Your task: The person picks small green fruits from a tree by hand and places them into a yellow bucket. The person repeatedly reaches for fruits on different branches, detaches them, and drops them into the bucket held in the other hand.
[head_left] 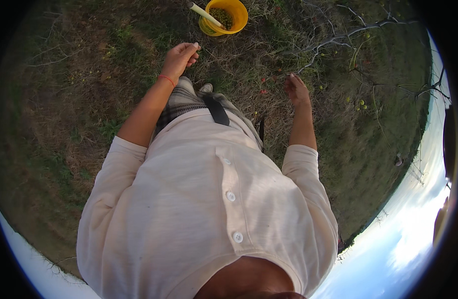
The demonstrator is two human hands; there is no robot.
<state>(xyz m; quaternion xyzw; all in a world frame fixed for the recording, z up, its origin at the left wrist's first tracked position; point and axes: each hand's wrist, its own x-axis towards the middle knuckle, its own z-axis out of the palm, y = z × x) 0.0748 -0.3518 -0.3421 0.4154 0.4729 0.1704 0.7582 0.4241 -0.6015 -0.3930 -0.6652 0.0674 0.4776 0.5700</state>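
My left hand (pixel 181 59), with a red string around the wrist, is raised over the grass with its fingers curled and the thumb against the forefinger. Whether something small sits inside it cannot be seen. On the right, the fingertips of my right hand (pixel 297 90) pinch together at the end of a thin grey bare branch (pixel 335 38). Beyond my left hand stands a yellow plastic bucket (pixel 241 17), partly filled with small green-yellow round fruits (pixel 221 17). A pale stick or handle (pixel 204 14) leans out over the bucket's rim.
More bare twigs (pixel 400 88) reach in from the right, near several yellow-green fruits (pixel 361 104). Small red bits (pixel 263 91) lie on the dry grass (pixel 277 116). My shoe (pixel 206 88) shows near the bucket. Open sky (pixel 408 224) fills the lower right rim.
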